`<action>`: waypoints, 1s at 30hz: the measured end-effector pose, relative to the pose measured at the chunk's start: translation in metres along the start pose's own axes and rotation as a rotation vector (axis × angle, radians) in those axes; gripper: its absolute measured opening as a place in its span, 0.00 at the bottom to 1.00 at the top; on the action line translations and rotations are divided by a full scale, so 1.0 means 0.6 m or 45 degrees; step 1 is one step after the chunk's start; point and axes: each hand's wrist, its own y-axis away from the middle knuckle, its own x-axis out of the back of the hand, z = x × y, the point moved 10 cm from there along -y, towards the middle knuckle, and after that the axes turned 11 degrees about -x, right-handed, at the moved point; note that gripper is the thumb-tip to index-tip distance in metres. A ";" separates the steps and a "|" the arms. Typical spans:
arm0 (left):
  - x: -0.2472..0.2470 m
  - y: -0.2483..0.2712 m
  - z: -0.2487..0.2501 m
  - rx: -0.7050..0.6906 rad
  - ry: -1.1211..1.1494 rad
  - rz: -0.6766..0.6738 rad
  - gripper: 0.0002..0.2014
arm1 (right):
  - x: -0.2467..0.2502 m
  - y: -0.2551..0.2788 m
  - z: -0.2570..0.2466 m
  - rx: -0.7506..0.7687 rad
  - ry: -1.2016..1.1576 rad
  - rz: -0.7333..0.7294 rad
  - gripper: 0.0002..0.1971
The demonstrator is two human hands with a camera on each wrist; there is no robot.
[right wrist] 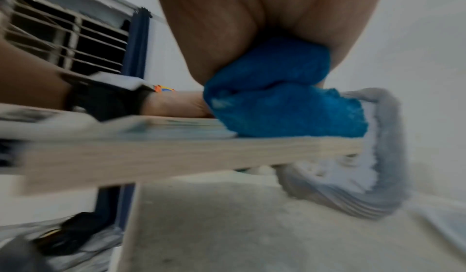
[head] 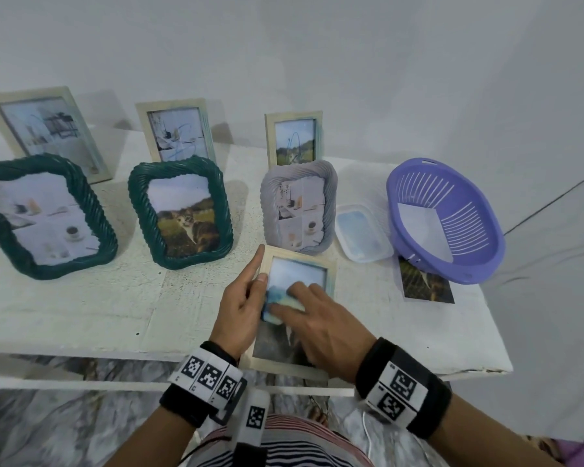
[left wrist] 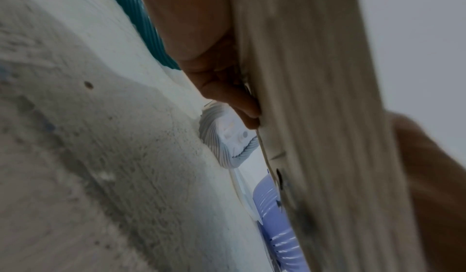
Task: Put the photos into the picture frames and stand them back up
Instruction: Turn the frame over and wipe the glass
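Wooden frame, photo in, held at the near edge of the worktop: left grip clamped on its left rail, right grip bunched round blue cloth on the glass, so I judge this the wiping step; next, standing it upright.

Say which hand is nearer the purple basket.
Right. The right hand holds a blue cloth on the wooden frame, toward the purple basket; the left hand grips its far edge.

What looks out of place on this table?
One loose cat photo lies flat on the white table, its top edge tucked under the purple plastic basket. The light wooden frame isn't standing either: the left hand holds it while the right hand holds a blue cloth on it.
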 end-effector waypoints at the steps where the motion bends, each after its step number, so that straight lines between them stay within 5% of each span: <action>1: 0.000 0.003 -0.002 -0.001 -0.032 -0.001 0.23 | 0.005 -0.007 0.018 -0.039 0.014 0.017 0.22; 6: -0.003 0.003 -0.007 0.005 -0.057 0.012 0.23 | 0.027 -0.034 0.082 -0.282 0.011 0.118 0.27; 14: 0.027 -0.013 -0.013 0.031 -0.104 0.105 0.23 | 0.001 0.037 0.001 -0.017 0.047 -0.016 0.18; 20: 0.004 -0.014 0.001 -0.018 -0.083 0.052 0.23 | 0.043 -0.028 0.101 -0.383 0.109 0.196 0.25; 27: 0.021 -0.032 -0.022 0.012 -0.016 0.020 0.23 | 0.004 0.046 -0.011 -0.035 0.006 -0.047 0.22; 30: 0.022 -0.031 -0.023 0.015 -0.047 0.018 0.23 | 0.023 0.027 0.022 -0.099 0.098 0.028 0.17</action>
